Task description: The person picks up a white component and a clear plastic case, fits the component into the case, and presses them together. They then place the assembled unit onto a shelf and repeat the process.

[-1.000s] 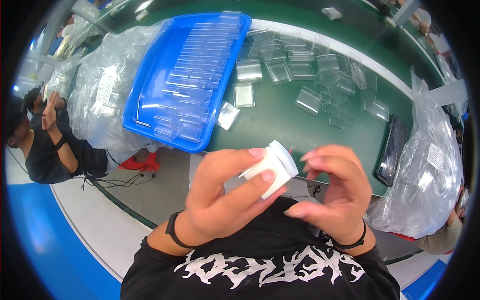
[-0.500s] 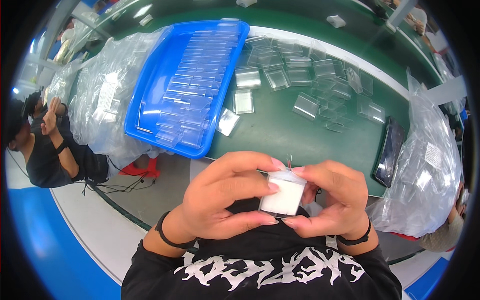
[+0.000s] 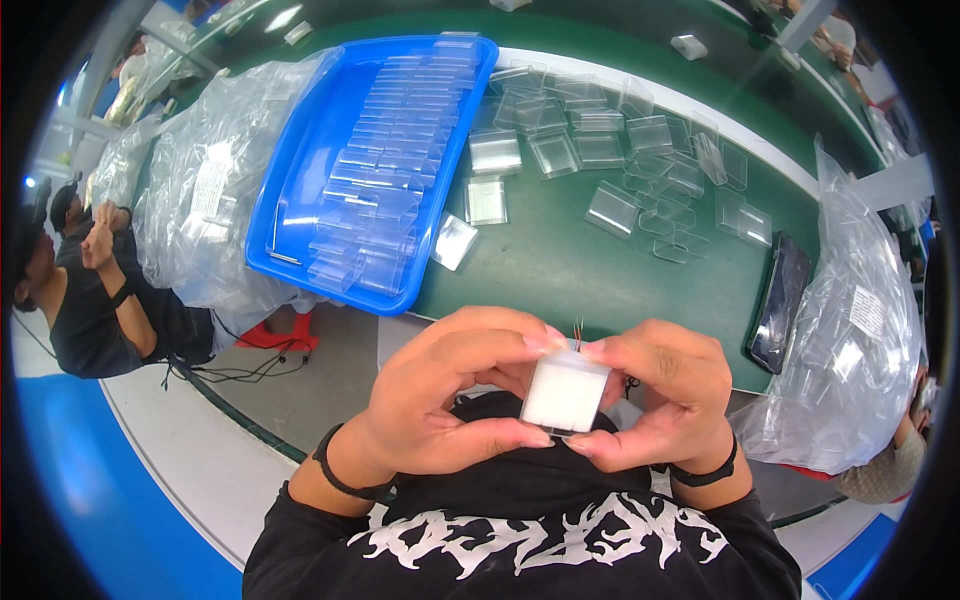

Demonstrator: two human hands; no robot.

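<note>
In front of my chest, both hands hold a small white block in a clear plastic casing [image 3: 563,393]. My left hand [image 3: 440,395] is closed on its left side, fingertips at the upper edge and thumb at the lower edge. My right hand [image 3: 668,390] pinches the right side in the same way. Thin, wire-like strands [image 3: 579,330] show just above the block; I cannot tell whether they belong to it. Beyond my hands, several clear plastic sleeves [image 3: 612,209] lie scattered on the green table [image 3: 540,260].
A blue tray [image 3: 262,215] with rows of clear plastic pieces [image 3: 400,150] stands at the left. Next to it is a large clear plastic bag [image 3: 190,230]; another bag [image 3: 850,350] sits at the right beside a dark phone [image 3: 780,305]. A co-worker [image 3: 120,290] is at far left.
My left index finger has moved off the front of the white block to its upper edge, so more of the white face shows. Both hands still hold it in nearly the same place.
</note>
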